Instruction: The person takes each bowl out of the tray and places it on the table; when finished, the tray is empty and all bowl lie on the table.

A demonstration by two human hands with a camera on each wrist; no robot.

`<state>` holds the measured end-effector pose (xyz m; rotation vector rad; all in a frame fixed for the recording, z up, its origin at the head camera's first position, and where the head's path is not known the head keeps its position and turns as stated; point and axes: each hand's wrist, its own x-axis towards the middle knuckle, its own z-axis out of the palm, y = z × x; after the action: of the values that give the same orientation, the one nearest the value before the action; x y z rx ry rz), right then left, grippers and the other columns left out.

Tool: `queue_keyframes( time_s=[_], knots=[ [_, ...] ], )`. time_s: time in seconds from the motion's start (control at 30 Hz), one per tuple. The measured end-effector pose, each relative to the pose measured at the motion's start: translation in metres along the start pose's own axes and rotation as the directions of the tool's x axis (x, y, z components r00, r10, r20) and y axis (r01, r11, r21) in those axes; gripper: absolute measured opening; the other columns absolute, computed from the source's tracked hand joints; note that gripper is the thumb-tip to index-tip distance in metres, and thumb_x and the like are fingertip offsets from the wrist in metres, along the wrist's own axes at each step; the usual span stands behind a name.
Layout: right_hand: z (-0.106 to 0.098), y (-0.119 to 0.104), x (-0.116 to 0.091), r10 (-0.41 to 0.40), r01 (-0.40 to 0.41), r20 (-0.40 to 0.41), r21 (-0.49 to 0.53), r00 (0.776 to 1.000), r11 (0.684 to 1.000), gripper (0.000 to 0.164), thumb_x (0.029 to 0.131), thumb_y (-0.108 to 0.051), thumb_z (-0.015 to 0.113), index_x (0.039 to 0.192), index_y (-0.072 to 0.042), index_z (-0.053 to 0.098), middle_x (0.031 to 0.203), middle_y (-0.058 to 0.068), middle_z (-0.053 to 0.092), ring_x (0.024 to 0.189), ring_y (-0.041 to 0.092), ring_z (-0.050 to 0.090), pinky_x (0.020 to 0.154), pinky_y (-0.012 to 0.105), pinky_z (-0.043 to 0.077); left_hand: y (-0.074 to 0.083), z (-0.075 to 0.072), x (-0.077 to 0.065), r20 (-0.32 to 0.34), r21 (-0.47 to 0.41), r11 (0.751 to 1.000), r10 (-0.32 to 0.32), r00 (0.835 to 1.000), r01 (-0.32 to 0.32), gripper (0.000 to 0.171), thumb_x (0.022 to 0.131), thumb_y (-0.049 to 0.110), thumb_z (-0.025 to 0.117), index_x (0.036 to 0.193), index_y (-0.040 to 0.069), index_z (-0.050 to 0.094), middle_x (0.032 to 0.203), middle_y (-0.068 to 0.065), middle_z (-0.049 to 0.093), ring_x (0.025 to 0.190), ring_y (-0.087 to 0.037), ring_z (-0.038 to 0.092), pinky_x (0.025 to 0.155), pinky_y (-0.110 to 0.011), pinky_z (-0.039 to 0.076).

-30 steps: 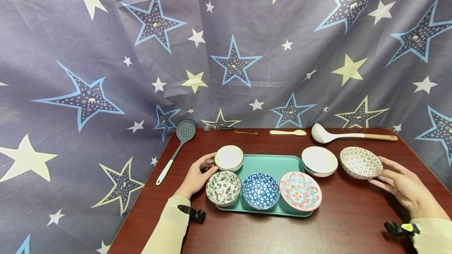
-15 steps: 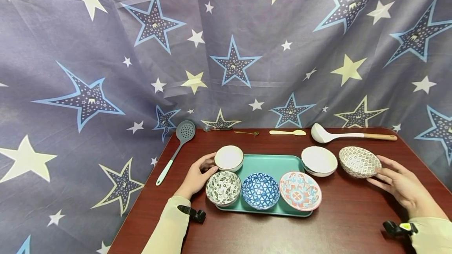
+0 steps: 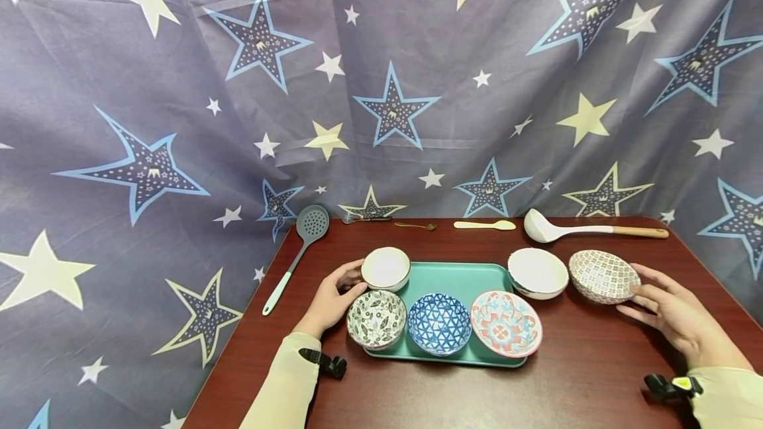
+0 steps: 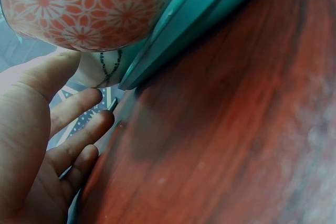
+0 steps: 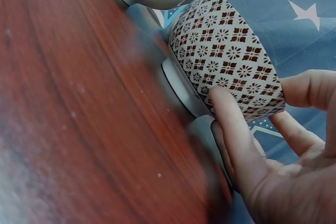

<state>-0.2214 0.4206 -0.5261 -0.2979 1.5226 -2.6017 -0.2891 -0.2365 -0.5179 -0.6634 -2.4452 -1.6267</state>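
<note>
At the right of the head view, my right hand [image 3: 679, 310] holds a brown-and-white patterned bowl [image 3: 603, 277] by its side. In the right wrist view the thumb [image 5: 231, 121] lies on the patterned bowl's outer wall [image 5: 226, 59] and other fingers meet its rim; its foot is close over the table. My left hand [image 3: 334, 293] is beside a white bowl [image 3: 386, 269] at the tray's left end, thumb toward the leaf-patterned bowl [image 3: 377, 320]. Spread, relaxed fingers [image 4: 79, 140] show in the left wrist view, below a red floral outer wall [image 4: 94, 11].
A teal tray [image 3: 456, 277] carries the left bowls, a blue triangle-patterned bowl [image 3: 440, 324] and a pink floral bowl [image 3: 507, 324]. Another white bowl [image 3: 538, 274] stands at its right. Behind lie a ladle [image 3: 545, 227] and small utensils; a slotted skimmer [image 3: 312, 224] lies left. A starry curtain backs the table.
The right hand and the brown-patterned bowl have shifted slightly left, toward the white bowl. My left hand and the other bowls stay as they were.
</note>
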Motion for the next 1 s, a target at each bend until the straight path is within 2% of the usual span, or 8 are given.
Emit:
queue_keyframes(
  time_s=[0.43, 0.8, 1.0],
  knots=[
    [0.001, 0.0, 0.001, 0.004, -0.004, 0.011, -0.018, 1.0, 1.0, 0.056, 0.108, 0.013, 0.032, 0.135, -0.022, 0.067, 0.12, 0.002, 0.071, 0.104, 0.021, 0.073, 0.083, 0.044, 0.062, 0.002, 0.0, -0.001, 0.002, 0.008, 1.0, 0.0, 1.0, 0.0, 0.052, 0.099, 0.008, 0.073, 0.149, 0.004, 0.057, 0.121, -0.018, 0.071, 0.111, -0.039, 0.068, 0.094, -0.047, 0.053],
    [0.004, -0.001, 0.0, 0.018, -0.019, -0.034, -0.025, 0.999, 1.0, 0.051, 0.108, 0.011, 0.038, 0.13, -0.021, 0.071, 0.116, 0.0, 0.072, 0.1, 0.02, 0.074, 0.083, 0.042, 0.062, 0.0, 0.001, 0.0, -0.006, -0.004, 1.0, 0.016, 1.0, -0.016, 0.052, 0.099, 0.006, 0.073, 0.148, 0.002, 0.057, 0.12, -0.019, 0.072, 0.11, -0.04, 0.068, 0.093, -0.047, 0.053],
    [0.011, -0.004, 0.0, 0.024, -0.03, -0.089, -0.067, 0.996, 0.997, 0.047, 0.108, 0.009, 0.042, 0.121, -0.023, 0.073, 0.113, -0.003, 0.072, 0.099, 0.016, 0.074, 0.081, 0.034, 0.062, -0.001, 0.0, 0.001, -0.006, -0.014, 1.0, 0.017, 1.0, -0.017, 0.052, 0.099, 0.007, 0.073, 0.147, 0.001, 0.057, 0.12, -0.019, 0.072, 0.11, -0.04, 0.068, 0.092, -0.045, 0.053]
  ],
)
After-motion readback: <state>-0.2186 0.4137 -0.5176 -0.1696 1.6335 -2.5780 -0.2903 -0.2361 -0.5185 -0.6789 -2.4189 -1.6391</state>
